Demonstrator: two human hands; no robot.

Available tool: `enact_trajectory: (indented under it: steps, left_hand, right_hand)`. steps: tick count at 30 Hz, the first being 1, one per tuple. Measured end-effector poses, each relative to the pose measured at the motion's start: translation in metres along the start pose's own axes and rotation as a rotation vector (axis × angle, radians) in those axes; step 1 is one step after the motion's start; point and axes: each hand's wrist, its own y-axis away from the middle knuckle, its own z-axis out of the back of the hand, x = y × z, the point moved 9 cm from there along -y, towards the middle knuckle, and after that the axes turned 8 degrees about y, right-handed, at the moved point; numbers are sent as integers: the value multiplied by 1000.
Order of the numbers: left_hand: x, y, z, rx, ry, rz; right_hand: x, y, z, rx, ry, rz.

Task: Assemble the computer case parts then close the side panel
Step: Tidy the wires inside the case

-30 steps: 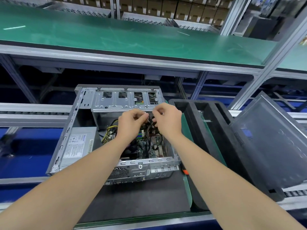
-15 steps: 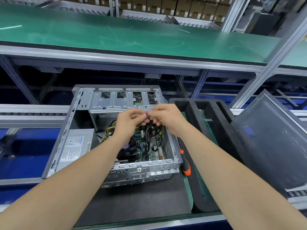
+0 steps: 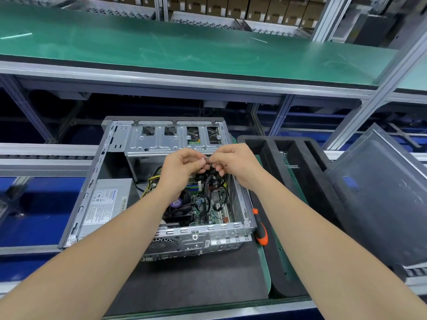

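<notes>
green shelf [image 3: 184, 49] | aluminium frame post [image 3: 379, 88] | cardboard boxes [image 3: 242, 8] behind

The bare left forearm [image 3: 104, 245] rises from the lower left corner, the bare right forearm [image 3: 312, 227] from the lower right; left hand [image 3: 182, 168] and right hand [image 3: 236, 163] meet at centre frame, fingers curled, pinching a small dark cable end [image 3: 208, 160] between them.

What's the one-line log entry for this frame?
case: open | left hand: pinches black cable | right hand: pinches same cable | side panel: off, propped at right | screwdriver: lying beside case
</notes>
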Motion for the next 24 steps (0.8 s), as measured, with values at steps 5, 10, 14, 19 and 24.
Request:
enact_trajectory:
  steps: [5,10,14,19,24]
  left_hand:
    - [0,0,-1,6,-23,-12]
    - [-2,0,-3,1,-37,-29]
    - [-3,1,-4,0,-28,-34]
    - [-4,1,-5,12,-43,-46]
    - [-5,1,-4,15,-60,-60]
  right_hand:
    - [1,0,-3,17,6,-4]
    - [0,0,-2,4,21,-21]
    - [0,1,-2,0,21,-24]
    - [2,2,-1,-1,12,-27]
    - [2,3,-1,-12,3,-31]
